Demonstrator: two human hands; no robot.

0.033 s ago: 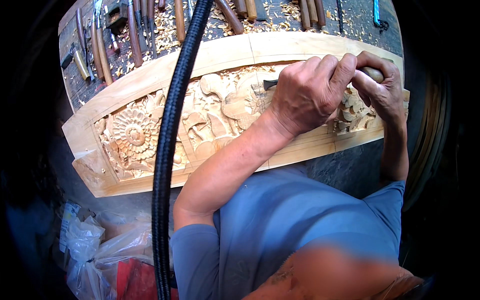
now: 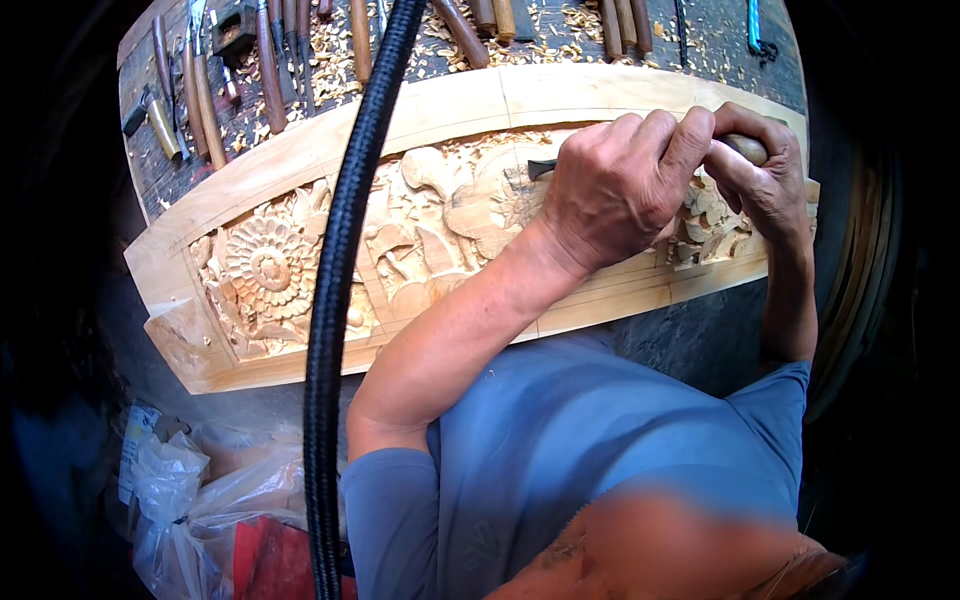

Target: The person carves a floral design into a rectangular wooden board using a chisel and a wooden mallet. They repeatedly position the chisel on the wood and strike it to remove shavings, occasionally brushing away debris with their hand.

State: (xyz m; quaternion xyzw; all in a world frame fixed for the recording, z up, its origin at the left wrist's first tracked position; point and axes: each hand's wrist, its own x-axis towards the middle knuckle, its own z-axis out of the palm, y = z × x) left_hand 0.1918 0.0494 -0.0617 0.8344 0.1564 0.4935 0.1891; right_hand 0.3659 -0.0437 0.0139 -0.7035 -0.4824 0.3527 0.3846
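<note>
My left hand (image 2: pixel 622 185) is wrapped round the front part of a carving chisel, over the carved wooden panel (image 2: pixel 440 107). The flared dark blade (image 2: pixel 541 168) sticks out to the left of that fist and meets the raised relief near the panel's middle. Behind it, my right hand (image 2: pixel 770 180) closes round the rounded end of the wooden handle (image 2: pixel 745 149). Between the two hands the rest of the tool is hidden. A carved round flower (image 2: pixel 270 268) stands out at the panel's left, and more leafy relief (image 2: pixel 703 222) shows under my hands.
Wood-handled carving tools (image 2: pixel 268 70) and several loose shavings (image 2: pixel 570 40) lie along the bench's far side. A brass-coloured hammer-like tool (image 2: pixel 160 125) rests at far left. A black braided cable (image 2: pixel 345 230) crosses the view. Clear plastic bags (image 2: pixel 175 500) sit at lower left.
</note>
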